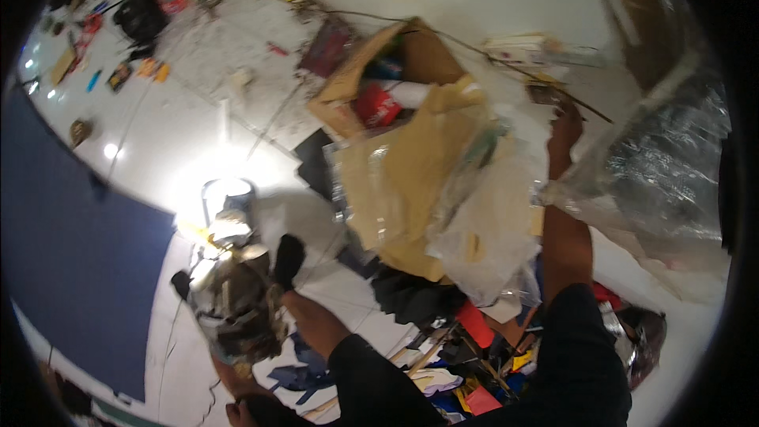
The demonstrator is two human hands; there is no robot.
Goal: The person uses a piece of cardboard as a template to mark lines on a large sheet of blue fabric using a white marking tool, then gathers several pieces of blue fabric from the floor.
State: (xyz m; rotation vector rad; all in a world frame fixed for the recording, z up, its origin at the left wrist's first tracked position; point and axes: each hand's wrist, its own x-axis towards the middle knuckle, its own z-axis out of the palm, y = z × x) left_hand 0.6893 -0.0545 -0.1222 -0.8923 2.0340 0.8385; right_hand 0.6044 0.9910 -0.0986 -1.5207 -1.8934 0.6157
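My right hand (565,122) is stretched forward beyond a heap of packaging, its fingers closed. A thin brown stick (589,109) crosses at the fingertips, beside a small dark brown flat piece (544,93); which of these it grips I cannot make out. Only a few fingers of what looks like my left hand (236,413) show at the lower edge. Left of that forearm lies a crumpled clear plastic bag (490,229) over a tan cardboard sheet (395,190). Behind them stands an open cardboard box (336,111) with a red item (376,107) inside.
A glaring lamp (228,188) stands beside a bulky dark shiny object (237,292), between what look like black-covered feet (289,259). Clear plastic sheeting (664,158) bulges at right. Mixed clutter (466,364) lies below; small scattered items (142,20) and a dark blue mat (87,261) lie left.
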